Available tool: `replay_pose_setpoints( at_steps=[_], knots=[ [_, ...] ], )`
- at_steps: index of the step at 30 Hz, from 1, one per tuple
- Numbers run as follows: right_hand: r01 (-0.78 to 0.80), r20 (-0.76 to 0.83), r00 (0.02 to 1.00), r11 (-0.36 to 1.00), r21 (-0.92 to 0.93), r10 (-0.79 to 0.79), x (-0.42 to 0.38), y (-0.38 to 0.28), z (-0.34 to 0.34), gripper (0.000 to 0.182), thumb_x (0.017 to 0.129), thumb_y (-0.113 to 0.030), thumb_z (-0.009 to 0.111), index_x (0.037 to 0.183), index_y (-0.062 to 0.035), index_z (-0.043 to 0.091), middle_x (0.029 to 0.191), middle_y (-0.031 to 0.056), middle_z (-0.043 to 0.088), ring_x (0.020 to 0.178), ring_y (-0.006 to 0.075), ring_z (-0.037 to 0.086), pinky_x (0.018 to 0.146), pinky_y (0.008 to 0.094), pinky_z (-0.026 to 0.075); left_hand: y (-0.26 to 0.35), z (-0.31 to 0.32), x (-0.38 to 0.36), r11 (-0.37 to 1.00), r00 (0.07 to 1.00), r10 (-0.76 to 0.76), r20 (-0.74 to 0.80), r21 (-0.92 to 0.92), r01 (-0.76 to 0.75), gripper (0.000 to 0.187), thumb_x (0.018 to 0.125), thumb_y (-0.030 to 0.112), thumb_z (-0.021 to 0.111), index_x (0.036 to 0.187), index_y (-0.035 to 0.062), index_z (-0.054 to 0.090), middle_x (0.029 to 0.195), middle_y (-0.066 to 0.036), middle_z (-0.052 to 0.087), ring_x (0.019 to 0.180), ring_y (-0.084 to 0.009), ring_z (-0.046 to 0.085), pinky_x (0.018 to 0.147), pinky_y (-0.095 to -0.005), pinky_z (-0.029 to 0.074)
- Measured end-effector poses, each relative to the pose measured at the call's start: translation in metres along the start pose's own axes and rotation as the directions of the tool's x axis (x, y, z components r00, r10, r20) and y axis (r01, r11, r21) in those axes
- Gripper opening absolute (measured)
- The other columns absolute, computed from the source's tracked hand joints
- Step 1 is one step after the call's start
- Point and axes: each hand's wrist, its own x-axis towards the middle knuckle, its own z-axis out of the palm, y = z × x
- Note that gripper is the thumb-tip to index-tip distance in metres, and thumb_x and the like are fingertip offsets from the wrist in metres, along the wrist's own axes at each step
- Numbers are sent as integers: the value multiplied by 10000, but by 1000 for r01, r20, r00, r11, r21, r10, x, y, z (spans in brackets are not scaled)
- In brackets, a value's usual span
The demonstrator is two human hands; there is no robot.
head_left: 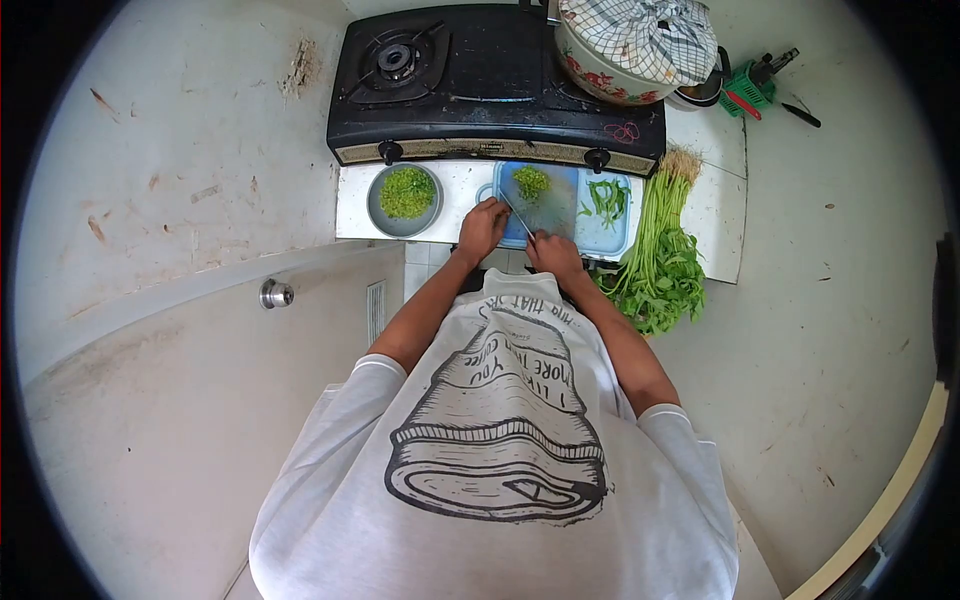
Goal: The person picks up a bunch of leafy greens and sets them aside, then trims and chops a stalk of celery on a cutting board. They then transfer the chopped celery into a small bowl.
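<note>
Right hand (556, 254) closed on knife (517, 215), blade slanting over board (545, 205); left hand (483, 228) curled at board's left edge; chopped greens (531, 182) just beyond; bowl (404, 200) left.

The knife (518, 216) between the left hand (482, 228) and right hand (553, 252) is too thin to read; its handle hides inside the right fist, fingers unclear.

Print on the shirt
The white shirt (500, 450) carries upside-down lettering above its drawing; "YOU", "MORE" and "COFFEE" partly read, the rest is unclear.
</note>
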Motion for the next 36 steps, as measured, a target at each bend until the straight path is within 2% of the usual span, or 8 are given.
replay_pose_setpoints(
  at_steps=[5, 14, 29, 32, 36],
  knots=[
    [14, -31, 999, 1000, 22, -13, 17, 1, 14, 406, 1011, -370, 539, 979, 14, 666, 800, 294, 711, 772, 477, 720, 733, 566, 590, 1, -1, 0, 999, 1000, 28, -9, 19, -27, 129, 878, 34, 659, 1001, 45, 697, 949, -136, 673, 909, -369, 678, 803, -458, 561],
    [-22, -31, 999, 999, 34, 23, 3, 6, 6, 422, 1027, -386, 524, 1005, 3, 687, 809, 287, 714, 792, 479, 721, 742, 565, 590, -7, 3, 0, 996, 1000, 6, -3, -87, -7, 106, 881, 42, 672, 984, 36, 692, 949, -129, 691, 894, -353, 695, 811, -437, 567],
    [27, -9, 1000, 999, 25, -27, 19, -3, 11, 411, 1019, -363, 529, 986, 21, 671, 824, 288, 718, 780, 482, 716, 749, 586, 578, -4, 2, 1, 998, 1000, -12, -14, -60, 12, 95, 878, 51, 670, 968, 35, 698, 939, -138, 688, 893, -364, 685, 803, -458, 556],
    [7, -1, 1000, 1000, -3, -7, 12, -5, 1, 408, 1014, -342, 519, 976, 30, 683, 840, 290, 725, 808, 459, 733, 778, 557, 592, -6, 4, 1, 992, 999, -25, -22, -126, 22, 91, 875, 45, 671, 962, 41, 696, 950, -133, 689, 877, -363, 691, 797, -456, 558],
    [-38, 2, 999, 999, 16, 38, 5, 1, 3, 430, 1025, -364, 512, 976, 27, 684, 842, 290, 725, 812, 467, 729, 775, 559, 590, -13, 9, 1, 993, 999, -44, -19, -114, 41, 91, 872, 25, 668, 958, 40, 695, 942, -135, 682, 861, -365, 695, 781, -452, 559]
  ],
)
